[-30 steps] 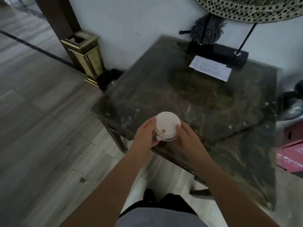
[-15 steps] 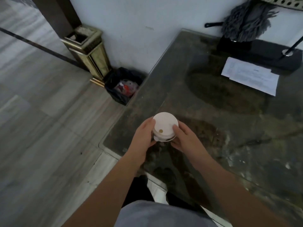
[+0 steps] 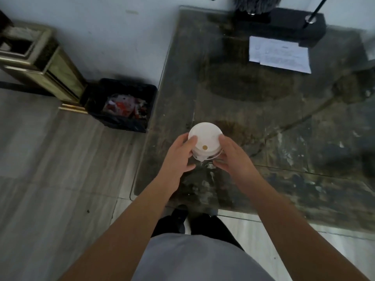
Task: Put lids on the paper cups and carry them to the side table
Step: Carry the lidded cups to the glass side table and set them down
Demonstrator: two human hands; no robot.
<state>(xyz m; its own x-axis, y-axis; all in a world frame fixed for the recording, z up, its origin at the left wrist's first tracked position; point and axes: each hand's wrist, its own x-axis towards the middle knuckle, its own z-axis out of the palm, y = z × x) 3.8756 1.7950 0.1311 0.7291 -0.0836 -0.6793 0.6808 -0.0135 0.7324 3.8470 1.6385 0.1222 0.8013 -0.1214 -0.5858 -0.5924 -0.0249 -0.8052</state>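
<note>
Head view, looking down over my own arms. Paper cup point(image 3: 205, 151) with white lid point(image 3: 205, 134) seated on top, held between both hands above the near-left part of the side table point(image 3: 304, 138). I cannot tell whether the cup base touches the glass top or hangs just over it.

Left hand point(image 3: 178, 157): at 9 o'clock of the cup, fingers wrapped against the cup wall, thumb up on the lid rim. Clamped on the cup.

Right hand point(image 3: 233, 157): at 3 o'clock of the cup, fingers curled round the wall and lower edge, index finger tip touching the lid rim. Also clamped on the cup.

Lid details: round, flat, with one small tan dot point(image 3: 205, 147) toward the 6 o'clock side (a sip-hole plug or sticker; too small to tell).

Table: dark mottled surface under a glass sheet, corner rounded at my lower left. At 1 o'clock from the cup, well apart, white printed papers point(image 3: 280, 55) lie flat. Beyond them, against the wall, a black block base point(image 3: 292, 23) with a thin rod point(image 3: 316, 7) rising from it; a grey fringed thing point(image 3: 257, 3) at 12 o'clock, cut off by the frame edge.

Floor, at 10 o'clock from the cup: black bin point(image 3: 121, 104) with red and white rubbish inside, just beside the table's left edge. Further left, touching the bin, a brass-coloured upright ash bin point(image 3: 40, 63) against the white wall.
</note>
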